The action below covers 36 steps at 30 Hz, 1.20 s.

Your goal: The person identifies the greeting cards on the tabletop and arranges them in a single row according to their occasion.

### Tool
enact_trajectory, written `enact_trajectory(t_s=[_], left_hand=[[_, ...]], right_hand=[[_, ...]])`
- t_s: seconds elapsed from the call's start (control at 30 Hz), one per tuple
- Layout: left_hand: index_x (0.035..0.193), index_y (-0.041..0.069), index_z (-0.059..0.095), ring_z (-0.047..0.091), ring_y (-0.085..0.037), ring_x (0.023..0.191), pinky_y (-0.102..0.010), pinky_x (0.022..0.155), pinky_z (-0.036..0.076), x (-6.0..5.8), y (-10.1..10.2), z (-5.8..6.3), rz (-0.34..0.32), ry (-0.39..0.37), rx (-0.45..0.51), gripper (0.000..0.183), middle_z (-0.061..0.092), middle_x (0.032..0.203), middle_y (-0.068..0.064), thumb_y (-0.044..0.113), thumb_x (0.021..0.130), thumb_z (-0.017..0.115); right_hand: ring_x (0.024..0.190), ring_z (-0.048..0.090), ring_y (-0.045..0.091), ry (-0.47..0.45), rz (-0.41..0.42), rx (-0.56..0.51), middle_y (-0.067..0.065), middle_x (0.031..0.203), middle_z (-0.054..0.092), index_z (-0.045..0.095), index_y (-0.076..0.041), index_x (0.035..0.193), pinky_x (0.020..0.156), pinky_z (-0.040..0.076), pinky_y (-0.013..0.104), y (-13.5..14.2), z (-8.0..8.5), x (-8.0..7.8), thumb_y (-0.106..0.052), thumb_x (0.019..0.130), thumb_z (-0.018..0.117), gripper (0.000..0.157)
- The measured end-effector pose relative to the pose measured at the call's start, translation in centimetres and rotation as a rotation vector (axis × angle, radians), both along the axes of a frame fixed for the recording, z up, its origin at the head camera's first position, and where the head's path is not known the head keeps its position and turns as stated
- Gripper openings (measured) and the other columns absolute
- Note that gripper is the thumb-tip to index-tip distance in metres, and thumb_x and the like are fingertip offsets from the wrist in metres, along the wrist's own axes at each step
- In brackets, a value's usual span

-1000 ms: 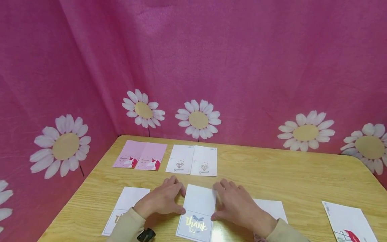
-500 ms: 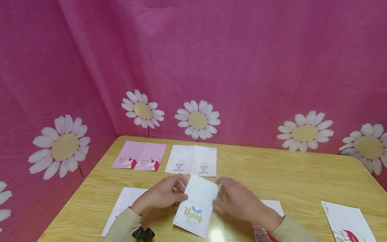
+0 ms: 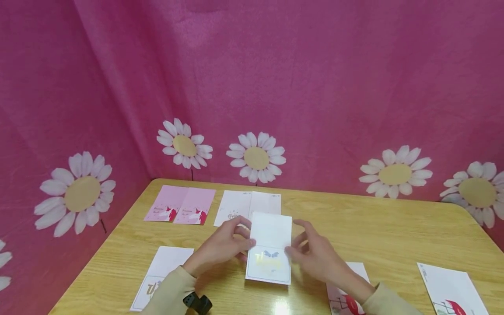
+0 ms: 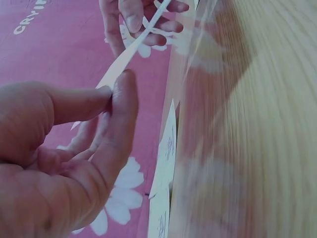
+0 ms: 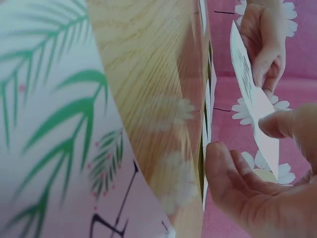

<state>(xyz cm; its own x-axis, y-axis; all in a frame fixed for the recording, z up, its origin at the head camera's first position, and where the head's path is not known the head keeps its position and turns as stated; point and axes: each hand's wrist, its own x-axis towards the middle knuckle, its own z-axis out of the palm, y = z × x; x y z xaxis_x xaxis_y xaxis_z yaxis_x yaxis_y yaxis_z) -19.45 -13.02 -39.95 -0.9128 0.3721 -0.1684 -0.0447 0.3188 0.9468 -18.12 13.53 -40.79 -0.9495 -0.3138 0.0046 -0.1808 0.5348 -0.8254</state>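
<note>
A white thank-you card [image 3: 271, 229] with gold lettering and a blue bow is held up over the table by both hands. My left hand [image 3: 222, 245] pinches its left edge between thumb and finger, plain in the left wrist view. On the opposite edge is my right hand [image 3: 319, 256]; in the right wrist view its thumb [image 5: 280, 123] lies against one face and its fingers are on the other side. The card overlaps two white diamond cards [image 3: 234, 201] behind it in the head view. A second thank-you card [image 3: 169, 260] lies beside my left forearm.
Two pink unicorn cards [image 3: 198, 201] lie side by side at the back left of the wooden table [image 3: 366, 227]. A flamingo card [image 3: 342, 302] is partly under my right forearm, and another flamingo card [image 3: 453, 282] lies farther right. A pink daisy curtain [image 3: 315, 109] hangs behind.
Both hands have lifted the thank-you card from the table and carried it slightly right and away from me. It now covers part of the diamond cards.
</note>
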Motion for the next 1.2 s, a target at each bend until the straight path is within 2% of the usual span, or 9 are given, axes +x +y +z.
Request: enact_trajectory(t_s=[0.2, 0.4, 0.63, 0.83, 1.03, 1.2], left_hand=[[0.126, 0.004, 0.053, 0.071, -0.02, 0.067, -0.039, 0.07, 0.063, -0.9, 1.9, 0.1, 0.051, 0.043, 0.017, 0.038, 0.069, 0.105, -0.015, 0.018, 0.095, 0.072], [0.123, 0.006, 0.057, 0.072, -0.021, 0.068, -0.039, 0.069, 0.063, -1.4, 3.1, -0.1, 0.102, 0.066, 0.026, 0.037, 0.07, 0.107, -0.015, 0.018, 0.093, 0.074], [0.127, 0.009, 0.059, 0.073, -0.023, 0.074, -0.039, 0.074, 0.064, -2.1, 4.6, -0.5, 0.157, 0.079, 0.053, 0.043, 0.069, 0.11, -0.013, 0.026, 0.091, 0.077], [0.125, 0.013, 0.061, 0.071, -0.021, 0.086, -0.038, 0.08, 0.061, -3.0, 6.3, -0.4, 0.188, 0.097, 0.031, 0.042, 0.07, 0.111, -0.009, 0.03, 0.09, 0.078], [0.12, 0.01, 0.063, 0.072, -0.025, 0.083, -0.04, 0.075, 0.063, -4.0, 8.1, -0.8, 0.212, 0.114, 0.085, 0.037, 0.07, 0.107, -0.011, 0.022, 0.089, 0.077], [0.117, 0.008, 0.06, 0.073, -0.022, 0.077, -0.031, 0.066, 0.06, -4.7, 9.6, -0.9, 0.259, 0.17, 0.031, 0.036, 0.072, 0.1, -0.009, 0.021, 0.088, 0.077]], right_hand=[[0.077, 0.067, 0.015, -0.024, -0.095, -0.105, 0.01, 0.097, 0.067, 0.038, -0.006, 0.151, 0.06, 0.058, 0.026, 0.2, 0.2, 0.0, -0.008, 0.092, 0.074, 0.069], [0.074, 0.066, 0.014, -0.028, -0.148, -0.191, 0.015, 0.099, 0.066, 0.039, -0.008, 0.15, 0.061, 0.061, 0.03, 0.7, 0.2, -0.3, 0.001, 0.091, 0.071, 0.069], [0.078, 0.067, 0.014, 0.001, -0.211, -0.19, 0.016, 0.103, 0.068, 0.043, -0.01, 0.148, 0.063, 0.058, 0.025, 2.0, 0.6, -1.0, -0.002, 0.09, 0.073, 0.065], [0.079, 0.068, 0.01, 0.028, -0.28, -0.18, 0.018, 0.105, 0.069, 0.048, -0.01, 0.144, 0.067, 0.057, 0.023, 3.2, 1.2, -1.8, -0.005, 0.091, 0.073, 0.058], [0.079, 0.069, 0.008, 0.046, -0.33, -0.136, 0.018, 0.107, 0.07, 0.052, -0.011, 0.143, 0.068, 0.056, 0.022, 4.3, 1.2, -2.5, -0.007, 0.091, 0.074, 0.057], [0.08, 0.068, 0.012, 0.059, -0.352, -0.094, 0.021, 0.111, 0.07, 0.053, -0.01, 0.143, 0.065, 0.056, 0.021, 5.0, 1.0, -3.0, -0.008, 0.092, 0.074, 0.056]])
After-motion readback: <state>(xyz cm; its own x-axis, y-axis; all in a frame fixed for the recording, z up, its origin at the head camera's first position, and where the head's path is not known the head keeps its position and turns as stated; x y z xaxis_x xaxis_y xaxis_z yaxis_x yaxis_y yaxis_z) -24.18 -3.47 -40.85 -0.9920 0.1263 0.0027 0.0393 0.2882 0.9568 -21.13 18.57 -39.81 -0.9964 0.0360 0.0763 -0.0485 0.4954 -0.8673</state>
